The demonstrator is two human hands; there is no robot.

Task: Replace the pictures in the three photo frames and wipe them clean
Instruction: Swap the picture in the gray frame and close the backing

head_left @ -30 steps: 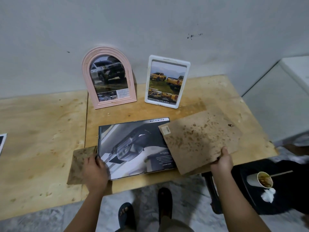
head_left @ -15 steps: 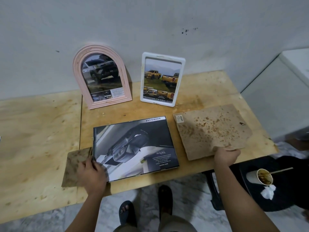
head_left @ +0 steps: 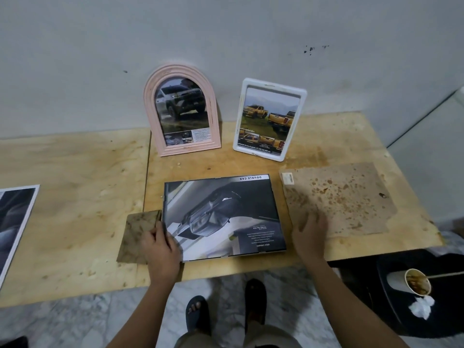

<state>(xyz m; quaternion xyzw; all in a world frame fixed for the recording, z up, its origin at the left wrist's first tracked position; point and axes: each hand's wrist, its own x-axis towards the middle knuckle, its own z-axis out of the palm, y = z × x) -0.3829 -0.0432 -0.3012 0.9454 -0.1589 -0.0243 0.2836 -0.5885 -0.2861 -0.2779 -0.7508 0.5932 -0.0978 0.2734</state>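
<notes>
The flat frame [head_left: 223, 217] lies mid-picture on the bench [head_left: 75, 197]. The left hand [head_left: 160, 244] has its fingers curled on the frame's lower-left edge; the right hand [head_left: 310, 232] lies with fingers spread on the stained backing board [head_left: 351, 197]. Dragging that dirty board across could smear or crease the picture.

- The single view looks from the person's head, above the near edge of the table [head_left: 75, 197], forward and steeply down.
- It faces the wall [head_left: 226, 33], which fills the top third. The floor [head_left: 75, 322] and feet [head_left: 198, 312] show at the bottom.
- It sits near: the frame [head_left: 223, 217] lies mid-picture, with the left hand [head_left: 160, 244] and right hand [head_left: 310, 233] reaching in from below.
</notes>
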